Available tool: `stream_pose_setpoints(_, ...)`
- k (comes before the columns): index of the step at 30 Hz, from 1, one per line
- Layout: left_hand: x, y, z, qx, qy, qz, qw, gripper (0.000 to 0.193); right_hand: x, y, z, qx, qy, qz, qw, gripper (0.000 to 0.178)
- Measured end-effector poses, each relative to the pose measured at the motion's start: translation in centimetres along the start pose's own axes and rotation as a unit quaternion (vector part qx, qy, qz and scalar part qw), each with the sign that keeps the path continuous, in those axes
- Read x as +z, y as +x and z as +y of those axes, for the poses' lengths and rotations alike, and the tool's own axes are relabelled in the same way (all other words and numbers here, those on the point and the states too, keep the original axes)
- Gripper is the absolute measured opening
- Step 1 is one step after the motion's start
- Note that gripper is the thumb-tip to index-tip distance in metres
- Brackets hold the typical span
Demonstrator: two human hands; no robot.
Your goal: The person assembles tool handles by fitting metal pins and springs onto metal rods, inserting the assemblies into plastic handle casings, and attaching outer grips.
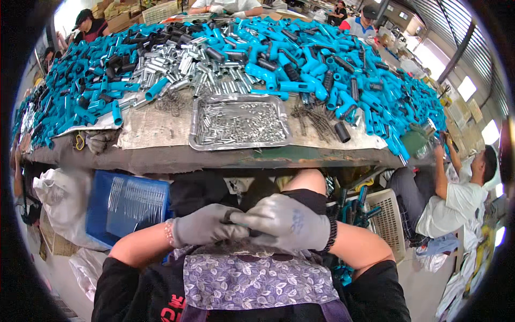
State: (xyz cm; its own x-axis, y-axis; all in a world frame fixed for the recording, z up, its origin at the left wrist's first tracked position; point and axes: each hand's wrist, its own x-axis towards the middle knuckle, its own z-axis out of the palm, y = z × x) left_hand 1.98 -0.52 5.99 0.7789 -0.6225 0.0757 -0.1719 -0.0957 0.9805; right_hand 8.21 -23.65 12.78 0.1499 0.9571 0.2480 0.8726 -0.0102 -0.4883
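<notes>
The left hand and the right hand, both in grey gloves, meet in front of the person's body above the patterned apron, and the step in hand looks like close fingerwork on something small. Each hand is part closed with its fingers curled inward, and the right overlaps the tips of the left; a small dark piece seems to show where they meet (most of it is covered, so I cannot tell what it is or how firmly it is gripped). That piece, as far as it can be seen, lies at the left fingertips, just under the right hand's fingers and short of the near edge of the tabletop. The next move would probably call for a steady left grip while the right fingers do the fine adjusting. Beyond the hands, well apart from them, the metal tray rests near that edge with small metal pins in it, loose springs to its right and blue plastic parts heaped behind.
</notes>
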Motion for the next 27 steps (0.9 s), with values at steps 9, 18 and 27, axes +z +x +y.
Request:
stream_pose_setpoints(9, 1.3, 3.0, -2.3, -0.138, -0.235, 0.017, 0.962, 0.053, 0.0, -4.5, 1.1, 0.085, 0.102, 0.204, 0.970, 0.049)
stream_pose_setpoints(18, 2.3, 6.1, -3.4, -0.016, -0.139, 0.075, 0.987, 0.073, 1.5, -3.6, 5.5, 0.155, 0.027, 0.285, 0.945, 0.032)
stream_pose_setpoints(27, 1.6, 8.1, -4.6, -0.069, -0.108, 0.206, 0.970, 0.042, -6.4, -0.3, 19.4, 0.496, -0.429, 0.203, 0.727, 0.025)
